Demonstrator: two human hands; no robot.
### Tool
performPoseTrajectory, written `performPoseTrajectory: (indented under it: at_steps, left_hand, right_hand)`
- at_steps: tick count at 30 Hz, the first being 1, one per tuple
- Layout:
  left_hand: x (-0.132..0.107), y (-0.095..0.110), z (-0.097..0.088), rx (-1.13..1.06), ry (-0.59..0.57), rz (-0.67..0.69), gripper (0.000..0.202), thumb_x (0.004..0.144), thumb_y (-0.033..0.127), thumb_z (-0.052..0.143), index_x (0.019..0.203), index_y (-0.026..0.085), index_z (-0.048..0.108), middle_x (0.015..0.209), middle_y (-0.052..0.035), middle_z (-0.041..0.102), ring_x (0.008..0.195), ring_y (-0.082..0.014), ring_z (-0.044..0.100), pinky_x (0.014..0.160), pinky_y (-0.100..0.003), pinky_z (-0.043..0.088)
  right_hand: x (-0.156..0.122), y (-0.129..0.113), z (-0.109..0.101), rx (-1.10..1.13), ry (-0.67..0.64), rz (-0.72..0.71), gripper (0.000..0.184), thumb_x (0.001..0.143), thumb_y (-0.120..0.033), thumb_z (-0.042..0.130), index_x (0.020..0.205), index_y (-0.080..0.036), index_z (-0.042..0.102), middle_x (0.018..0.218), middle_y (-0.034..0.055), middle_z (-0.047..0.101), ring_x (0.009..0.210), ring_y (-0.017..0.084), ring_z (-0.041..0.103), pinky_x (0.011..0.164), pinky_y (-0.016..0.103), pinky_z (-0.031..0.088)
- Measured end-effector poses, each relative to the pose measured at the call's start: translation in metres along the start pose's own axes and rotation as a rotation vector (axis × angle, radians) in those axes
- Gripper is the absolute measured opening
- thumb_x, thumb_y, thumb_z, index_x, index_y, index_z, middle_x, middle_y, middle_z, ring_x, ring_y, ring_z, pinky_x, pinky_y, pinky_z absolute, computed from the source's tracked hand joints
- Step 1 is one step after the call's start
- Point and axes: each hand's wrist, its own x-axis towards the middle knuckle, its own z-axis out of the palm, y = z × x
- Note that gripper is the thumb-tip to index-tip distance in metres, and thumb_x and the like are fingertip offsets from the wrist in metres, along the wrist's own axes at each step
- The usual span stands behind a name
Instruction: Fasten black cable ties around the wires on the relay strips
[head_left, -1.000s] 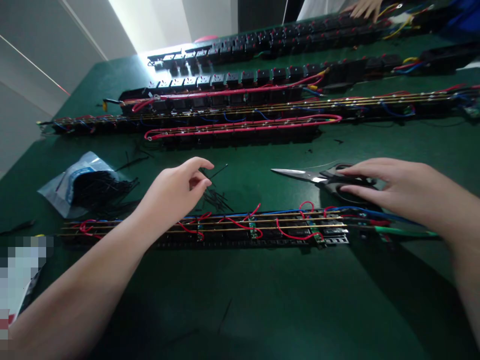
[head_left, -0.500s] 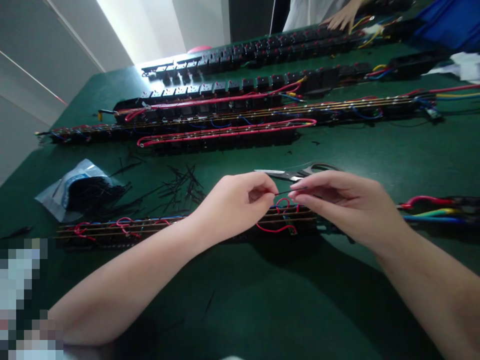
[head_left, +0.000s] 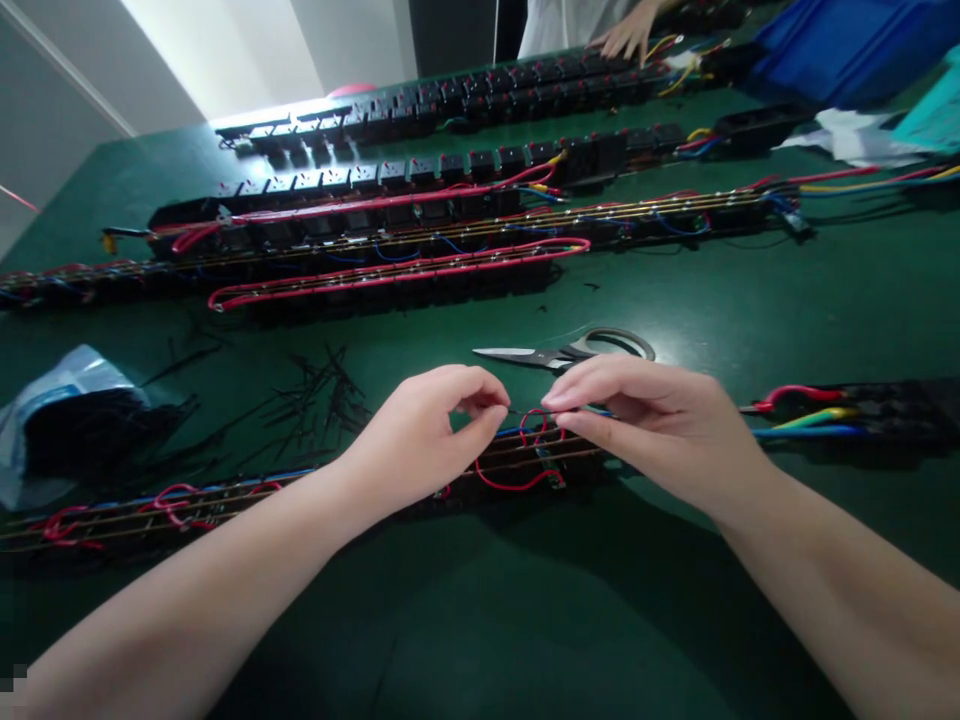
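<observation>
A thin black cable tie (head_left: 526,411) is stretched between my two hands, low over a long wired strip (head_left: 592,447) with brass bars and red and blue wires. My left hand (head_left: 431,425) pinches its left end between thumb and forefinger. At the other end, the fingertips of my right hand (head_left: 656,415) are closed on it. Parts of the strip are hidden behind both hands. Just beyond the fingers lie black-handled scissors (head_left: 555,355).
Loose black ties (head_left: 319,400) are scattered left of my hands, near an open plastic bag (head_left: 94,370) full of them. Further strips (head_left: 405,225) lie across the green table (head_left: 697,290). A co-worker's hand (head_left: 630,32) touches the farthest one. A blue bin (head_left: 855,50) stands back right.
The view has shifted to the right, so things appear farther left, and more of the blue bin shows. Both hands keep hold of the tie, slightly lower in view.
</observation>
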Motion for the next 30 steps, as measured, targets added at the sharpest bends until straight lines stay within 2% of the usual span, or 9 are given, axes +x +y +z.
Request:
performPoseTrajectory:
  at_steps: [7, 12, 21, 30]
  left_hand:
    - [0.003, -0.006, 0.004, 0.059, -0.138, -0.068, 0.015, 0.091, 0.029, 0.062, 0.092, 0.021, 0.075, 0.090, 0.0003, 0.073, 0.082, -0.0147, 0.064, 0.075, -0.026, 0.047]
    - [0.003, -0.005, 0.003, -0.006, -0.200, -0.169, 0.015, 0.088, 0.029, 0.064, 0.088, 0.021, 0.076, 0.083, 0.0017, 0.073, 0.076, -0.0129, 0.062, 0.070, -0.024, 0.046]
    - [0.004, -0.004, 0.002, -0.155, -0.215, -0.272, 0.016, 0.081, 0.020, 0.061, 0.087, 0.019, 0.075, 0.071, 0.0043, 0.067, 0.065, -0.0098, 0.058, 0.061, -0.022, 0.043]
    - [0.007, -0.005, 0.000, -0.294, -0.222, -0.350, 0.015, 0.080, 0.020, 0.062, 0.086, 0.016, 0.075, 0.072, 0.0021, 0.069, 0.064, -0.0104, 0.059, 0.060, -0.022, 0.043]
  right_hand:
    - [-0.002, -0.009, -0.005, -0.171, 0.078, -0.100, 0.015, 0.090, -0.019, 0.073, 0.098, -0.031, 0.076, 0.093, -0.0024, 0.078, 0.087, 0.015, 0.074, 0.075, 0.025, 0.060]
    - [-0.006, -0.016, -0.005, -0.198, 0.137, -0.114, 0.018, 0.091, -0.015, 0.071, 0.098, -0.032, 0.074, 0.092, -0.0035, 0.076, 0.084, 0.014, 0.072, 0.073, 0.025, 0.060]
    - [-0.012, -0.013, -0.006, -0.260, 0.045, -0.235, 0.031, 0.087, -0.007, 0.069, 0.106, -0.032, 0.069, 0.100, -0.0030, 0.078, 0.089, 0.017, 0.075, 0.076, 0.029, 0.062]
    - [-0.009, -0.011, -0.002, -0.223, -0.027, -0.281, 0.027, 0.086, -0.006, 0.072, 0.102, -0.028, 0.069, 0.097, -0.0015, 0.078, 0.088, 0.015, 0.076, 0.075, 0.026, 0.063]
